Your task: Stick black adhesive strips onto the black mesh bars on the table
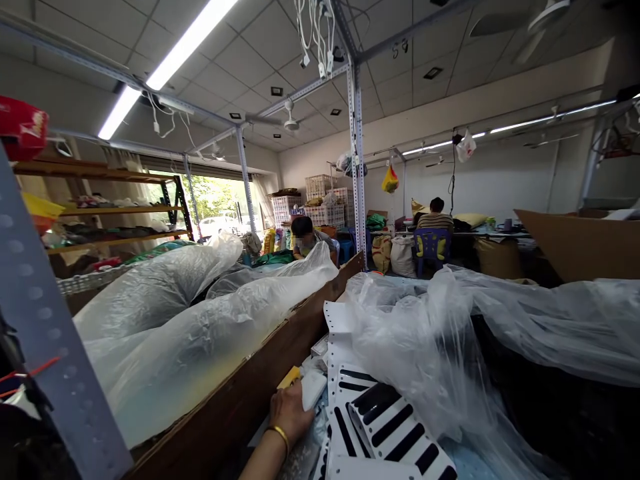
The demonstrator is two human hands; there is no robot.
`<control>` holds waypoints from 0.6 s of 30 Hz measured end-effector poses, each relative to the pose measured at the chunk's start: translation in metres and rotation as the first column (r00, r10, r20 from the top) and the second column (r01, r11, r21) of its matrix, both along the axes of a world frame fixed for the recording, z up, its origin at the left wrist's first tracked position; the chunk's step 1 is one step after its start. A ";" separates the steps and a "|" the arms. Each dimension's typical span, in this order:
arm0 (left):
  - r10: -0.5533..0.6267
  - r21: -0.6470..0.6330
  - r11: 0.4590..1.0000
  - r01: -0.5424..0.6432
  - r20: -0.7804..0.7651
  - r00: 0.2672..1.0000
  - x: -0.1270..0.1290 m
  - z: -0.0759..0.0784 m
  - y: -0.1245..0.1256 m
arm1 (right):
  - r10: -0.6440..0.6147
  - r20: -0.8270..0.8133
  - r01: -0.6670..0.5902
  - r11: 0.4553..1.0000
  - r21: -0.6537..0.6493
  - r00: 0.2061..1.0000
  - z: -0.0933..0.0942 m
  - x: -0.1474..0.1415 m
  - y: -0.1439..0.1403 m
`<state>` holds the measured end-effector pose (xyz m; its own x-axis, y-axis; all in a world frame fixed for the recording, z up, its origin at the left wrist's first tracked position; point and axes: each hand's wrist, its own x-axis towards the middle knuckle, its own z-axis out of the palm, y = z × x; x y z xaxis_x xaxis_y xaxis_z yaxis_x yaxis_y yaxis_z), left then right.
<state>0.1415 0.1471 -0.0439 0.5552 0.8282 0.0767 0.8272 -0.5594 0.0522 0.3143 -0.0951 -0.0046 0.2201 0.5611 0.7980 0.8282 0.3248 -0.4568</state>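
My left hand (pixel 291 411), with a gold bangle (pixel 280 437) on the wrist, reaches in beside a brown wooden board (pixel 220 400). Its fingers are bent and partly hidden; they appear closed against a small flat white box (pixel 313 389). A yellow piece (pixel 289 378) shows just beyond the knuckles. To the right of the hand lie white sheets with black stripes (pixel 385 423), some curled over each other. Behind the hand, a white strip with punched holes (pixel 339 327) sticks up. My right hand is out of view.
Large clear plastic bags (pixel 215 333) bulge left of the board; more loose plastic film (pixel 415 327) covers the right side. A perforated metal post (pixel 45 320) stands close on the left, another post (pixel 358 160) ahead. Two people sit farther back. Brown cardboard (pixel 585 243) leans at right.
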 end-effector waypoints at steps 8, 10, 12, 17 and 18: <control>0.003 -0.041 0.999 -0.002 0.035 0.999 0.011 0.003 0.000 | -0.001 -0.047 -0.001 0.999 -0.047 0.999 -0.002 -0.014 -0.009; -0.024 -0.073 0.997 0.029 0.064 0.998 0.003 0.014 -0.003 | 0.007 -0.057 -0.010 0.998 -0.056 0.998 -0.002 -0.023 -0.024; -0.049 -0.081 0.995 0.058 0.102 0.994 -0.012 0.030 -0.010 | 0.017 -0.062 -0.021 0.998 -0.058 0.998 0.006 -0.029 -0.035; -0.100 -0.060 0.992 0.114 0.202 0.974 -0.091 0.062 -0.047 | 0.114 -0.177 -0.137 0.984 -0.118 0.977 0.080 -0.022 -0.034; -0.086 -0.066 0.993 0.102 0.219 0.972 -0.112 0.063 -0.058 | 0.123 -0.183 -0.136 0.989 -0.058 0.975 0.103 -0.017 -0.031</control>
